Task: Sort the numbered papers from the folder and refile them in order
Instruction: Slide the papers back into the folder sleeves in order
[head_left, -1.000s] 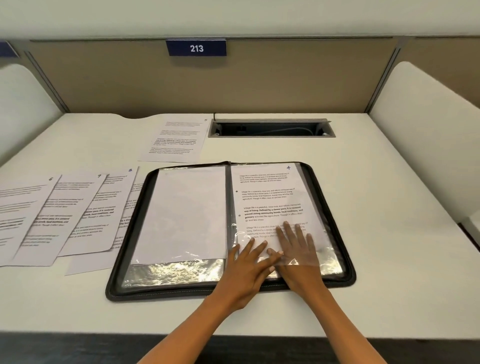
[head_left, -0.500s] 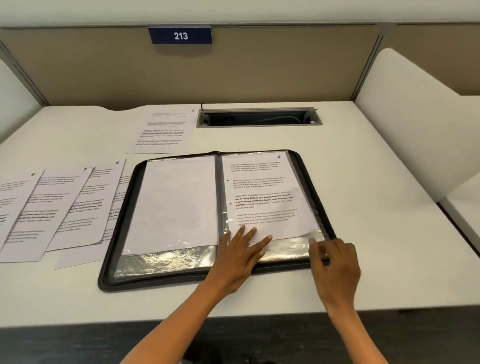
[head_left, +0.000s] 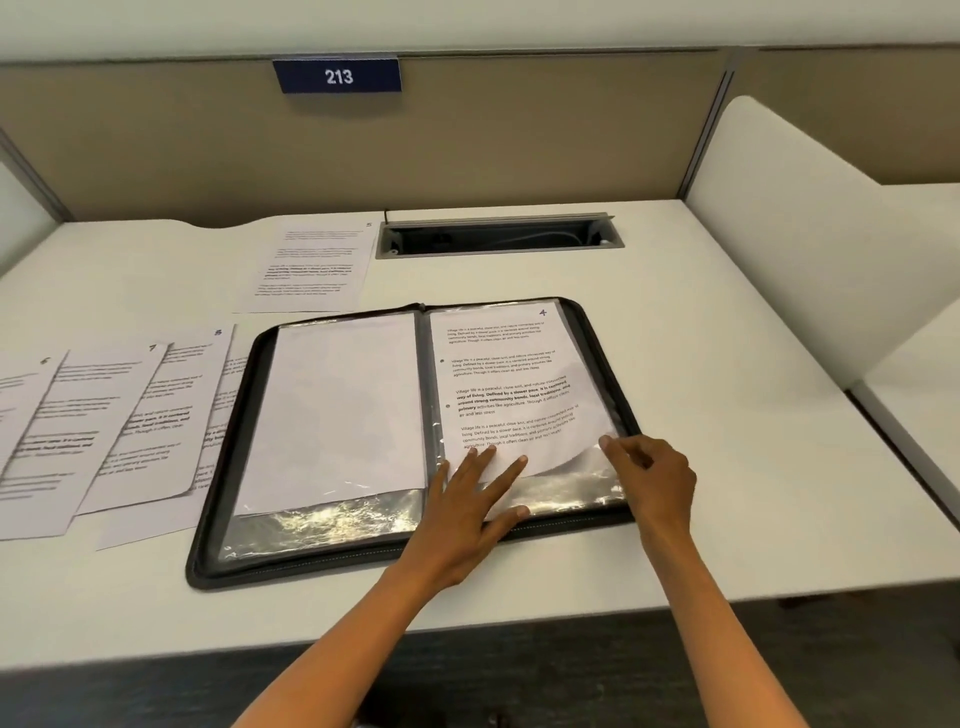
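Since the earlier frame, the right hand (head_left: 649, 475) has moved to the plastic sleeve's (head_left: 566, 486) right edge and pinches it, apparently to turn it. The left hand (head_left: 470, 501) presses flat, fingers spread, steadying page 4 (head_left: 511, 384) inside the open folder (head_left: 223, 525).

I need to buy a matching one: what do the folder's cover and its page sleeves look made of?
The folder cover looks like dark grey woven fabric or matte synthetic, with a stitched or zipped edge; which one is unclear. The sleeve over the page marked 4 looks like thin clear glossy plastic: it wrinkles and glares.
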